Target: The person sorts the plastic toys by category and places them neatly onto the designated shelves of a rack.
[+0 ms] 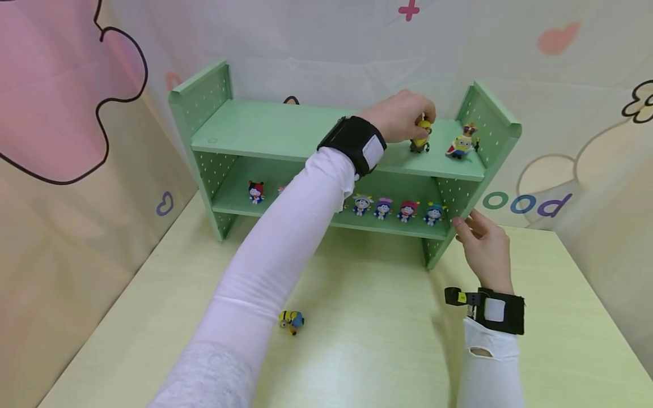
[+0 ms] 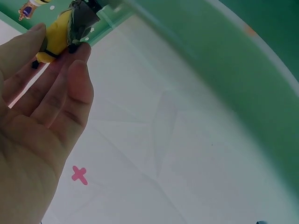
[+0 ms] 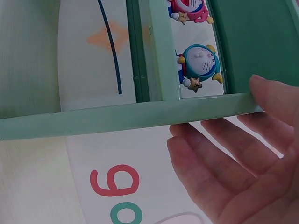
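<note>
My left hand (image 1: 400,116) reaches over the right part of the green shelf's top board (image 1: 265,126). Its thumb and fingers grip a small yellow minion figurine (image 1: 422,131) with a dark lower part, upright and close over the board. In the left wrist view, the figurine (image 2: 57,37) shows between thumb and fingertips. Just right of it stands a crowned minion figurine (image 1: 461,144). At the shelf's right side panel (image 1: 492,133), lower down, my right hand (image 1: 487,252) holds the front edge, thumb (image 3: 273,100) on the inner side and fingers outside.
Several blue-and-white figurines with coloured hats, such as a blue-hatted one (image 1: 433,213), line the lower board (image 1: 403,228); my left arm hides some. Another minion figurine (image 1: 292,321) lies on the pale table (image 1: 367,340) beside my left forearm. Patterned cloth (image 1: 326,51) hangs behind.
</note>
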`<state>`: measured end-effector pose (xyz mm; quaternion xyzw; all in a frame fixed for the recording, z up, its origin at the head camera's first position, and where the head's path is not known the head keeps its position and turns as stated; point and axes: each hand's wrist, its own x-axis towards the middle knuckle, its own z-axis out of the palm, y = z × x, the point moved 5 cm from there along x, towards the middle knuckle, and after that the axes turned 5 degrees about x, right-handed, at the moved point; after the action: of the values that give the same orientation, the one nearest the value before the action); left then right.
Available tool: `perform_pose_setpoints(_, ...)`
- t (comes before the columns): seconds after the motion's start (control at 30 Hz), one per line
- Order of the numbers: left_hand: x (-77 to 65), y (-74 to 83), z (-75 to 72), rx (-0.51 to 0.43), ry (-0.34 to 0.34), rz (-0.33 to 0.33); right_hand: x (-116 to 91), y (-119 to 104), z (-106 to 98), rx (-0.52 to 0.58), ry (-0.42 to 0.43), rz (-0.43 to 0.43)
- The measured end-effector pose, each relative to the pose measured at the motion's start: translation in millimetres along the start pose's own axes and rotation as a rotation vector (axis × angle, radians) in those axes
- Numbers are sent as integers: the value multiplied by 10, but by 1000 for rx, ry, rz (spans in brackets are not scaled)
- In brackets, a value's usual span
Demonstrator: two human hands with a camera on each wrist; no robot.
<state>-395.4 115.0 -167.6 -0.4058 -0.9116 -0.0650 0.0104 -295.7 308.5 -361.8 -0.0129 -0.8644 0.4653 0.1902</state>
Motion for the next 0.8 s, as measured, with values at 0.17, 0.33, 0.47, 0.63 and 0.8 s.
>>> perform_pose_setpoints(0.17,17,-4,12,2,-3,-6,-6,11,-11,6,4,6)
perform_pose_setpoints(0.33,4,-16,38,-13,-7,1,-10,29,-1,12,4,9)
perform_pose_setpoints(0.47,-12,-30,59,-22,-13,-8,-12,26,5,17,-1,2)
perform_pose_setpoints(0.63,1,-35,75,-18,-30,-44,-10,4,-2,17,-4,-7)
perform_pose_setpoints(0.8,14,-48,70,-12,-16,-44,-4,-12,-9,17,-1,-17)
